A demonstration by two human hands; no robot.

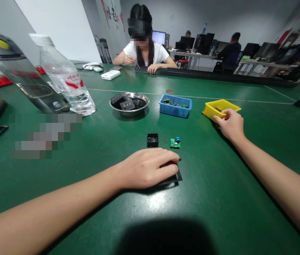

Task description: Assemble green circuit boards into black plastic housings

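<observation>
Left hand (144, 170): curled over black frame (179, 176), even pressure best
Right hand (231, 124): bent at yellow bin (209, 111), light touch avoids tipping
Grips: can't quite tell if either pinches

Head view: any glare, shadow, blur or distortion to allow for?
Head view: bright glare on the green table below the left hand; dark shadow at the bottom edge; lens distortion seems to lean the gray bottle and clear bottle; far desks look soft; blocky patch hides detail at left.
</observation>
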